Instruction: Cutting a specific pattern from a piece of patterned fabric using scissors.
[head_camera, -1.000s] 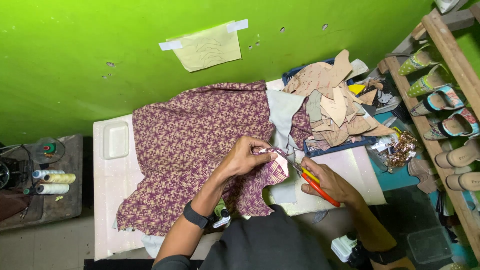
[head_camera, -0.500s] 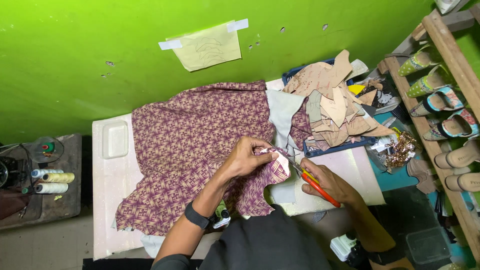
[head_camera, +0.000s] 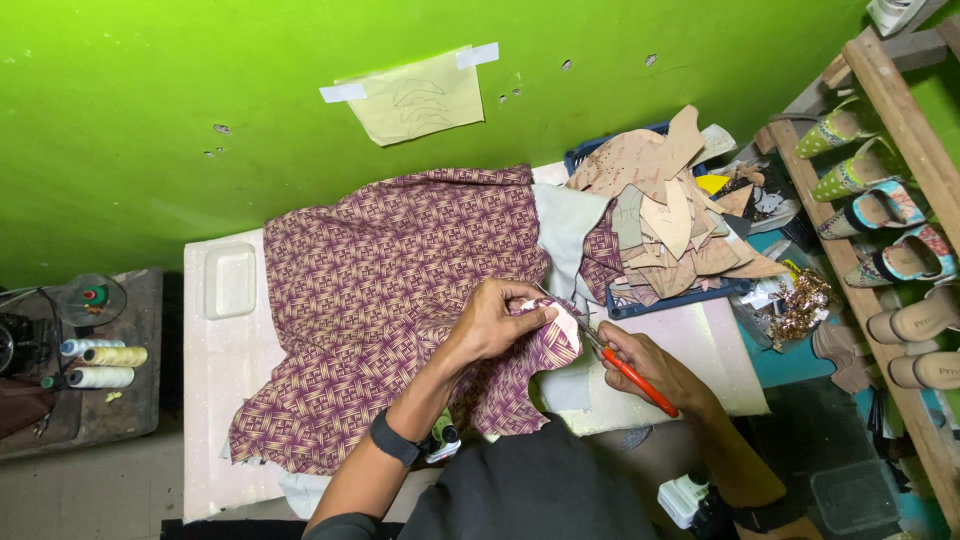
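Note:
A purple cloth with a cream woven pattern (head_camera: 390, 300) is spread over a white table (head_camera: 215, 350). My left hand (head_camera: 500, 318), with a black band on the wrist, pinches a fold of that cloth and a pale piece at its right edge. My right hand (head_camera: 645, 365) grips orange-handled scissors (head_camera: 625, 365), their blades pointing up-left into the held edge of the cloth.
A blue tray piled with tan cut-out pieces (head_camera: 670, 215) sits at the table's back right. A wooden rack of shoes (head_camera: 890, 220) stands on the right. Thread spools (head_camera: 100, 362) lie on a low stand at left. A paper pattern (head_camera: 420, 98) is taped to the green wall.
Both hands stay at the cloth's right edge; the scissors have shifted only slightly along the held fold.

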